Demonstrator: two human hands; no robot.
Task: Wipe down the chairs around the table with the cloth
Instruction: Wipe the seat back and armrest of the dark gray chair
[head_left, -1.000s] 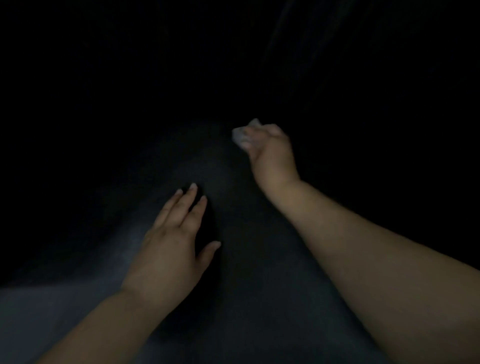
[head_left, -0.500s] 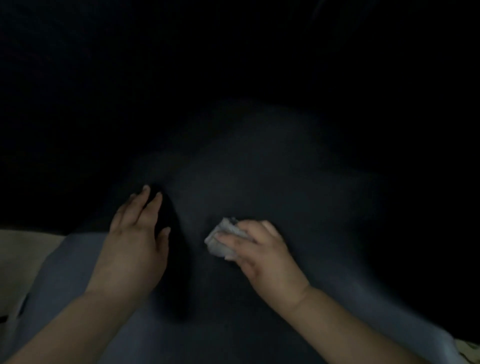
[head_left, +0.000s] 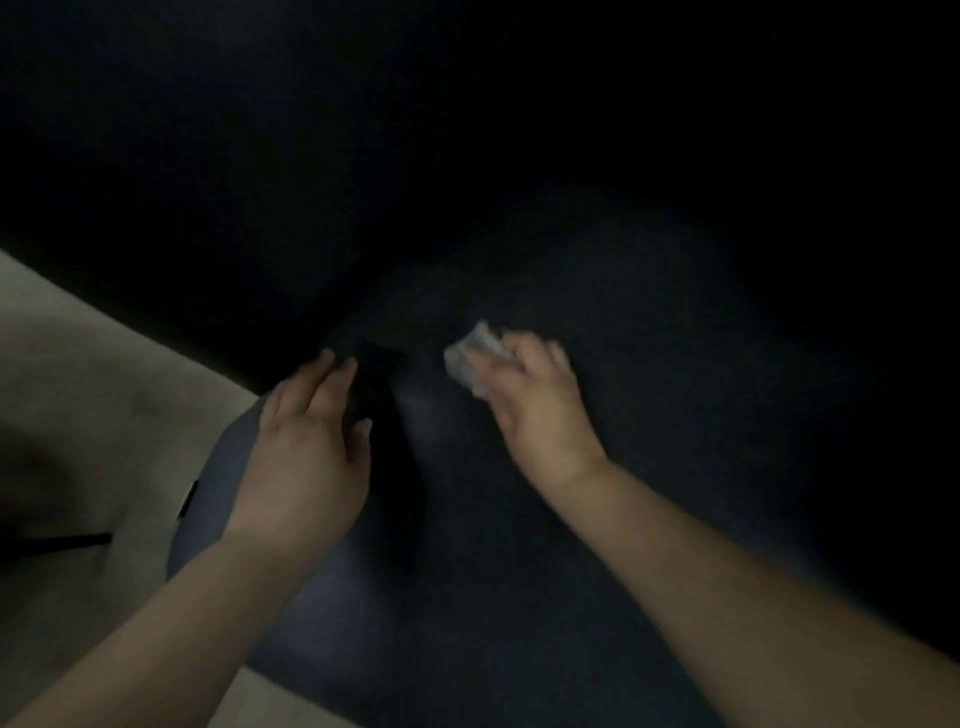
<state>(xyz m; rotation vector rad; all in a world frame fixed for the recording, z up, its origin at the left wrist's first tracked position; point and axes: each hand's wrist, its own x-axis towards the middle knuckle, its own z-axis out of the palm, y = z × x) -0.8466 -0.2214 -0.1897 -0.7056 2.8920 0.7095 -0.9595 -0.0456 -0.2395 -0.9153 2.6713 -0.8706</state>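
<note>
The scene is very dark. A dark grey-blue padded chair (head_left: 467, 597) fills the lower middle of the view. My right hand (head_left: 540, 410) presses a small crumpled pale cloth (head_left: 475, 356) onto its surface, fingers closed around the cloth. My left hand (head_left: 306, 447) lies flat on the chair's left part, fingers stretched out and slightly apart, holding nothing. A deep black shadow or gap runs between the two hands. The upper part of the chair fades into darkness.
A pale floor (head_left: 78, 415) shows at the left and bottom left. A thin dark bar (head_left: 62, 541) lies on it at the left edge. Everything above and to the right is black and unreadable.
My right hand came back from far up the chair to close by, then slid outward again with the cloth. The view shifted, and pale floor now shows at the left.
</note>
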